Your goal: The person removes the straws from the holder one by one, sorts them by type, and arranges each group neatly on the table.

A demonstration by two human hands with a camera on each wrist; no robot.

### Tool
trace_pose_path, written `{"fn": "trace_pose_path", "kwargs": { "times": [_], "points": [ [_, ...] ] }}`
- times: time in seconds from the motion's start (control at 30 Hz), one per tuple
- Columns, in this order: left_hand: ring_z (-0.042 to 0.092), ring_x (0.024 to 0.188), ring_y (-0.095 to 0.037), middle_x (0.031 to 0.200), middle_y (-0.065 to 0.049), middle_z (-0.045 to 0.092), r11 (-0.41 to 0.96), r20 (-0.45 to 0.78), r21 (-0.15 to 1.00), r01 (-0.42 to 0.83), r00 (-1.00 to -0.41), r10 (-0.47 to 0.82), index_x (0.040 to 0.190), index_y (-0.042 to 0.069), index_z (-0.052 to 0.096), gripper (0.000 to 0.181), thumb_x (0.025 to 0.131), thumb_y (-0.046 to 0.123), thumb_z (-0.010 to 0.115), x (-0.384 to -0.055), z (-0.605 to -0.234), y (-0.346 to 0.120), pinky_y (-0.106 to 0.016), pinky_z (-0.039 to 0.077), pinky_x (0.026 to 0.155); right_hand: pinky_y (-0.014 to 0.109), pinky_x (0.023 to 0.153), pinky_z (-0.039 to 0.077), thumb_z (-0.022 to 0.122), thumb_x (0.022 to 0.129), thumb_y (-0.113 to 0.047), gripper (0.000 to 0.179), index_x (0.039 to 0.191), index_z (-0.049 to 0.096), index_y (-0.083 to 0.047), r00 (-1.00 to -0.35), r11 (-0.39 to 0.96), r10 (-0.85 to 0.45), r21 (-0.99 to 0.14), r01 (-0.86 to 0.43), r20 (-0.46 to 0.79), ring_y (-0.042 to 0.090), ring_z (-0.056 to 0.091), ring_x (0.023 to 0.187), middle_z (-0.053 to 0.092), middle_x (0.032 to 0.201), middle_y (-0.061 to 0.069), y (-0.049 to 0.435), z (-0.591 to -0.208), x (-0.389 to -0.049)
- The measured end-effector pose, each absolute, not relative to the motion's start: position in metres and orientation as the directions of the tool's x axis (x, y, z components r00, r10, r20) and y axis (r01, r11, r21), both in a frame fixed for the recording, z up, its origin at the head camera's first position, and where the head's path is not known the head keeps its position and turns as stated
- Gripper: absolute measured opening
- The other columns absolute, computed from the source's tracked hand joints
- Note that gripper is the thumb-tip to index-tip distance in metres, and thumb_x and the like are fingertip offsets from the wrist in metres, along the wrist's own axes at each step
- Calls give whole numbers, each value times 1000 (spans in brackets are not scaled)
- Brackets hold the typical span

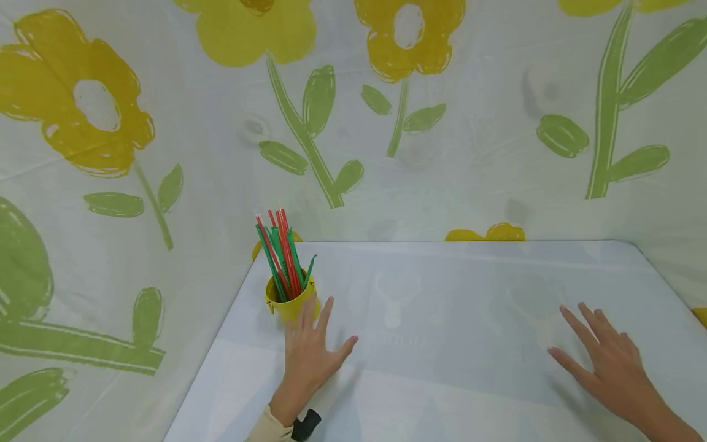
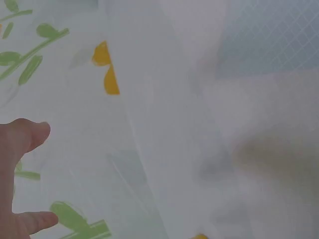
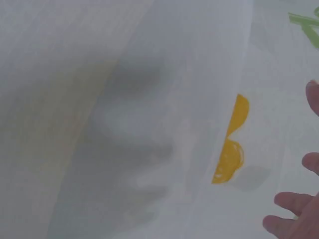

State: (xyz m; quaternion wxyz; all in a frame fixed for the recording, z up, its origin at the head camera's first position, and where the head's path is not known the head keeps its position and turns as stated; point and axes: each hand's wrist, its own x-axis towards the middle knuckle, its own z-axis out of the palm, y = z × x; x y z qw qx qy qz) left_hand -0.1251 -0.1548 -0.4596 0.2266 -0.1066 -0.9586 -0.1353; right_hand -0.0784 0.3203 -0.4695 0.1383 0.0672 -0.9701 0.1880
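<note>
My left hand (image 1: 309, 362) is held over the left part of the white table, its fingers spread and holding nothing. Its fingertips overlap the front of a small yellow pail (image 1: 280, 307) in the head view; whether they touch it I cannot tell. Thin red and green sticks (image 1: 283, 255), perhaps straws, stand upright and slightly fanned in the pail. Over the table's right side is my right hand (image 1: 615, 368), fingers extended and apart, with nothing in it. Only parts of the left hand (image 2: 7, 169) and right hand (image 3: 301, 219) show in their wrist views.
The white table (image 1: 442, 307) carries faint pale markings and soft shadows of the hands. Behind it and to the left hangs a pale cloth (image 1: 469, 159) printed with yellow flowers and green stems. A dark band (image 1: 305, 425) circles the left wrist beside a beige sleeve (image 1: 269, 428).
</note>
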Motion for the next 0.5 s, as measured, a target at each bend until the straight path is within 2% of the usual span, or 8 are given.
{"fn": "trace_pose_path", "kwargs": {
  "times": [0.13,0.2,0.33,0.5],
  "points": [
    [40,124,-33,139,-16,42,924,481,268,273,-869,118,142,17,44,81,74,55,69,-121,-449,-160,-60,34,94,79,86,14,67,86,-33,83,152,20,-18,-948,890,-92,-402,-215,304,49,12,137,21,149,28,314,-464,-80],
    [40,123,-33,140,-14,42,908,477,318,272,-874,95,142,18,44,80,75,52,71,-120,-444,-163,-58,35,94,78,85,17,67,86,-30,80,152,22,-18,-949,864,-95,-449,-229,301,51,17,134,24,148,29,309,-459,-82],
    [40,125,-34,142,-14,41,860,487,413,299,-871,68,141,17,45,77,76,46,73,-120,-435,-168,-60,35,95,75,89,20,66,88,-26,76,151,24,-15,-956,814,-99,-530,-238,277,50,25,129,28,145,28,298,-447,-85],
    [41,126,-33,140,-15,43,806,509,488,334,-859,48,138,13,48,74,74,37,77,-123,-431,-179,-63,37,93,72,89,28,63,90,-32,75,150,23,-14,-974,798,-91,-570,-196,208,45,28,127,30,144,25,279,-434,-90]
  ]
}}
